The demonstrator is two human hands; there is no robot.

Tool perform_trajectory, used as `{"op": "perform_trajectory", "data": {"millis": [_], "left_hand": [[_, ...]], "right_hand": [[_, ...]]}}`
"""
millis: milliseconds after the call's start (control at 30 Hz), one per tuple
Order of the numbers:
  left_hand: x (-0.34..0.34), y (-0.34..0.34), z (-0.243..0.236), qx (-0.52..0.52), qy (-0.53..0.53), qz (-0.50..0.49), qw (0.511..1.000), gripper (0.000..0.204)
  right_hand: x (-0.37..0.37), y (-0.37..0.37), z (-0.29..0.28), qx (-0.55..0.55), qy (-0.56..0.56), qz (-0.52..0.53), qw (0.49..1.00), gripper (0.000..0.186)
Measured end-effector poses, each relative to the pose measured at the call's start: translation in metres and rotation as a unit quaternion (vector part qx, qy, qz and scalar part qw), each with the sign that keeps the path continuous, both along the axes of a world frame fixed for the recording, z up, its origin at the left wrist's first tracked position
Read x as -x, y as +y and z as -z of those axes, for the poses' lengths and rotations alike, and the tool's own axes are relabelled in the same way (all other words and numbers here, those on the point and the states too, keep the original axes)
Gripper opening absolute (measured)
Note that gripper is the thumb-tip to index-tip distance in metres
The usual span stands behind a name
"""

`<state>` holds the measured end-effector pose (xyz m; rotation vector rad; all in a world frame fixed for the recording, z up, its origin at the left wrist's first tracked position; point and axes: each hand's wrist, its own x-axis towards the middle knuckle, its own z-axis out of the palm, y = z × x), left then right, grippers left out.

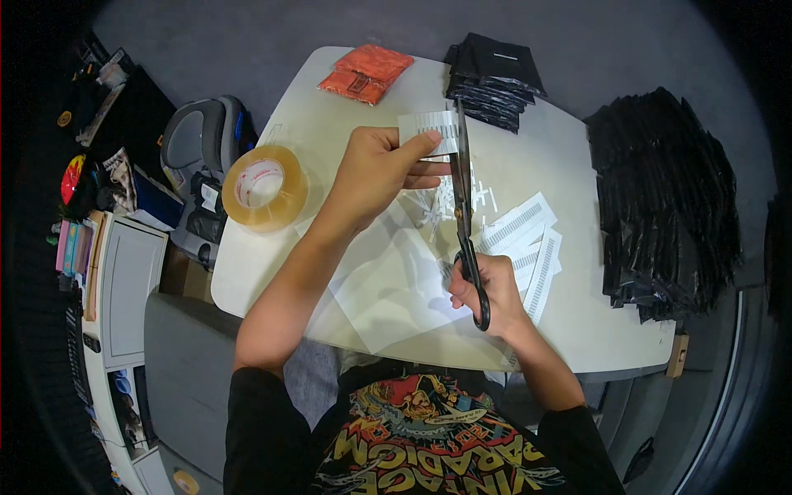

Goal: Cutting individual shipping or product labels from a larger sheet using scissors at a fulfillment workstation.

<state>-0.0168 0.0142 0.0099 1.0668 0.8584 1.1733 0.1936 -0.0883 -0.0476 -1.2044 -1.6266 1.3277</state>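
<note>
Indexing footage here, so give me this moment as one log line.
left hand: holding printed paper | right hand: holding scissors, at paper's right edge | tape roll: on table

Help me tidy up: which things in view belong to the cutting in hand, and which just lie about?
In the cutting:
printed paper, in the left hand
scissors, in the right hand
printed strips and paper scraps, probably

Lying about, apparently:
tape roll
orange packets
black packages
</note>
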Motion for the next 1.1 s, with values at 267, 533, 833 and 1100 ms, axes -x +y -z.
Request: {"op": "perform_trajectory", "data": {"millis": [267,533,833,1100], "left_hand": [[-0.0015,-0.0019,-0.0019,0.001,-0.008,-0.009,1.0,0.03],[-0.0047,-0.0025,-0.0013,0.014,-0.011,-0.022,1.0,0.027],[-0.0057,-0.0037,0.0001,0.007,0.005,-0.036,0.999,0.028],[-0.0063,-0.0038,-0.0006,0.011,-0.005,-0.037,0.999,0.026]], "right_hand": [[-0.002,0.0009,-0.0059,0.011,-0.038,-0.03,0.999,0.035],[0.0049,-0.0008,-0.0081,0.019,0.003,0.007,1.0,0.033],[0.005,-0.0006,-0.0047,0.014,-0.01,0.006,1.0,0.036],[0.0064,-0.0009,-0.0057,0.014,-0.003,0.007,1.0,0.036]]}}
